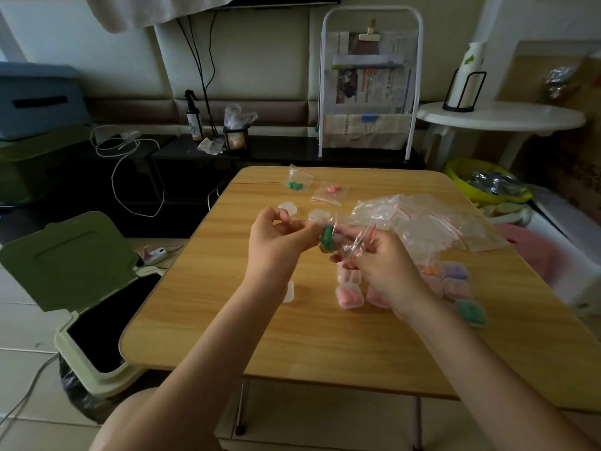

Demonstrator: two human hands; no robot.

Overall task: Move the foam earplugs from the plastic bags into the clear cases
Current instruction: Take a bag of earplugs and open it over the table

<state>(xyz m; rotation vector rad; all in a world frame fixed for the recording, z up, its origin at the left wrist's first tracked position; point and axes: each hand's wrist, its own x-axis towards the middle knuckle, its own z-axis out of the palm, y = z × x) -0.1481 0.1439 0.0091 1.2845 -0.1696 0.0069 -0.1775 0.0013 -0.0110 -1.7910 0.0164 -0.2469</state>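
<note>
- Both hands are up over the wooden table (pixel 201 323), working one small plastic bag (pixel 354 244) between them
- The right hand (pixel 380 271) has its fingers curled round that bag, pinching the crumpled film near its red zip strip
- The left hand (pixel 276 242) comes in from the other side, fingertips drawn together on the green earplugs (pixel 327 237) at the bag's mouth; whether they are free of the film or half inside it is hard to tell
- So the step in hand looks like pulling the plugs out, not yet casing them
- Two empty clear cases (pixel 287 208) sit on the table just beyond the hands, lids seemingly open, and well apart from the filled ones
- Filled cases (pixel 349 296) are clustered under and beside the right wrist: pink, orange, purple, and one green at the near right
- Two full bags wait at the far edge, a green-plug bag (pixel 297 183) and a pink-plug bag (pixel 331 192)
- A heap of emptied bags (pixel 422 222) lies to the right, so much of the job appears done
- Next move, by my reading: left hand draws the green plugs clear and carries them to an empty case, while the right drops the spent bag on the heap
- That calls for a firm pinch, since soft foam could slip or spring loose
</note>
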